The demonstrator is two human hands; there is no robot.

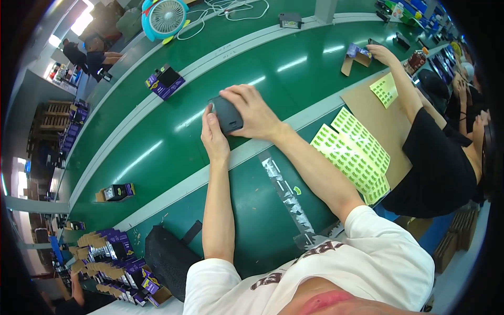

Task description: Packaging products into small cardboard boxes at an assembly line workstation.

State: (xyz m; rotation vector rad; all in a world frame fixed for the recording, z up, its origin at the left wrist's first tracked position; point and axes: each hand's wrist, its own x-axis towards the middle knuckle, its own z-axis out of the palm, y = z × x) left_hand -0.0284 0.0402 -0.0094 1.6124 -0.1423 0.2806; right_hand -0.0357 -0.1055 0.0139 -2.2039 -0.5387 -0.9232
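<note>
Both my hands are wrapped round a dark grey box-shaped device (227, 116) with rounded corners and a small dark slot near its lower corner. My left hand (214, 137) grips its left side, thumb up along the edge. Over its top and right side lies my right hand (255, 113), fingers curled round the far edge. The device is above the green conveyor belt (173, 142), close to its near rail. Its underside is hidden, so I cannot tell whether it touches the belt.
Sheets of green-and-white stickers (354, 152) lie on cardboard to my right, near a co-worker's arm (401, 76). Purple-and-black boxes (165, 84) stand along the belt. More open boxes (118, 262) and a black mesh bag (170, 257) are at lower left. A blue fan (165, 18) stands beyond.
</note>
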